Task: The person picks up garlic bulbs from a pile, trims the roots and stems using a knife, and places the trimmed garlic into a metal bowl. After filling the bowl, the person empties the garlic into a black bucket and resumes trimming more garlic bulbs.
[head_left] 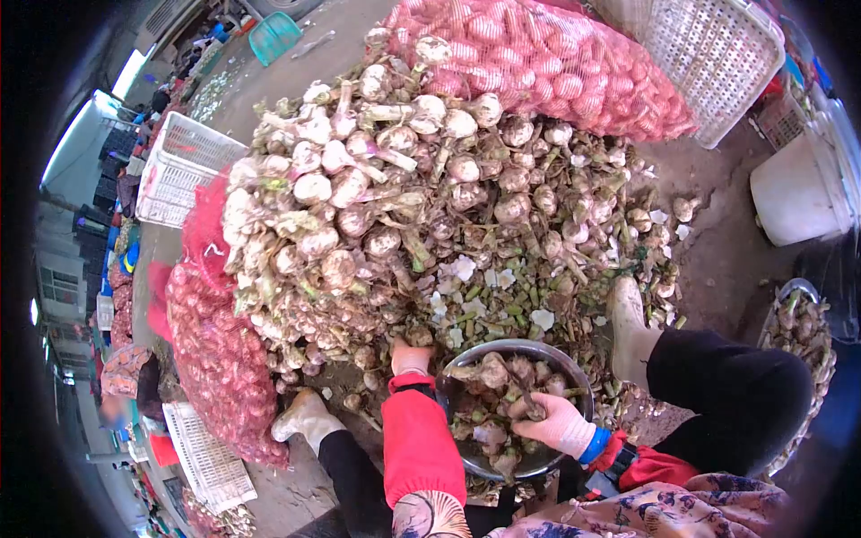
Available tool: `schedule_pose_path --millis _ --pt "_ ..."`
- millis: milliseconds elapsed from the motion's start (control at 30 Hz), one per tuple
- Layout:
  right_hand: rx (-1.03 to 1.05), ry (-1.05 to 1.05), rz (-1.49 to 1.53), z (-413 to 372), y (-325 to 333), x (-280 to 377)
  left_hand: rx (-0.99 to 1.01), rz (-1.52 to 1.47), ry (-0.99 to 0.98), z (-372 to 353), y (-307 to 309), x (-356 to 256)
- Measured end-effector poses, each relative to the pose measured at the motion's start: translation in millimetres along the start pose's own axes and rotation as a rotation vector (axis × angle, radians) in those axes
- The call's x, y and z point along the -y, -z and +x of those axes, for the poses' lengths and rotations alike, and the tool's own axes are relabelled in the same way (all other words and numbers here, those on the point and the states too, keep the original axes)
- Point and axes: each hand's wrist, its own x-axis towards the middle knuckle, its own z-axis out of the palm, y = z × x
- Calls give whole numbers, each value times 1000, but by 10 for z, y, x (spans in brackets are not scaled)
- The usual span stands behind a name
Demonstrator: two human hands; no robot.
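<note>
My left hand (412, 358) reaches to the near edge of a big heap of garlic (448, 175), its fingers closed on a dirty garlic bulb (418, 335). In my right hand (560, 425), which wears a pale glove, is a dark, slender tool (525, 394); its exact kind is hard to make out. That hand hovers over the right side of a round metal basin (583, 377). Several garlic bulbs with stem stubs (493, 369) lie inside the basin. Cut stem pieces and white scraps (489, 291) cover the ground just beyond it.
A full red mesh sack (556, 67) lies behind the heap, another (220, 359) at its left. White plastic crates (184, 166) stand around. At right are a white bucket (798, 193) and a second basin of garlic (798, 336). My feet flank the metal basin.
</note>
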Motion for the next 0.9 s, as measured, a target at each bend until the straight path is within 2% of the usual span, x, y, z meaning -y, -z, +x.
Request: schedule_pose_path --millis 67,167,233,300,333,367,433,467,500,567,600,633,733,900 --pt "23 -85 -33 61 49 -42 60 -115 -29 114 -51 55" --pt "22 -59 20 143 46 -180 151 -193 -73 215 85 105" --pt "26 -61 21 139 38 -87 101 -212 -145 -21 399 -32" --pt "21 -130 -13 127 -1 -81 -44 -247 -359 -373 768 -199" --pt "6 -69 -73 89 -33 45 -78 -340 -471 -475 816 -134" --pt "-54 13 -186 -20 -42 214 34 -450 -484 -600 895 -39" --pt "-91 233 -458 18 -77 -10 92 -451 -572 -1161 1165 -139" --pt "-129 366 -514 -50 -104 66 162 -436 -499 -1516 1327 -270" --pt "-80 372 -569 -73 -125 83 122 -281 -561 -1807 1421 -332" --pt "-1 469 -706 -165 -147 137 284 -554 -381 -2115 1298 -196" --pt "36 470 -776 -228 -171 175 360 -737 -513 -2249 1231 -68" --pt "76 474 -846 -296 -196 221 555 -1247 -193 -2411 1211 -88" --pt "178 477 -940 -464 -248 261 578 -1304 -150 -2696 1182 12" --pt "179 569 -990 -594 -228 249 522 -1205 -286 -3087 1256 15"
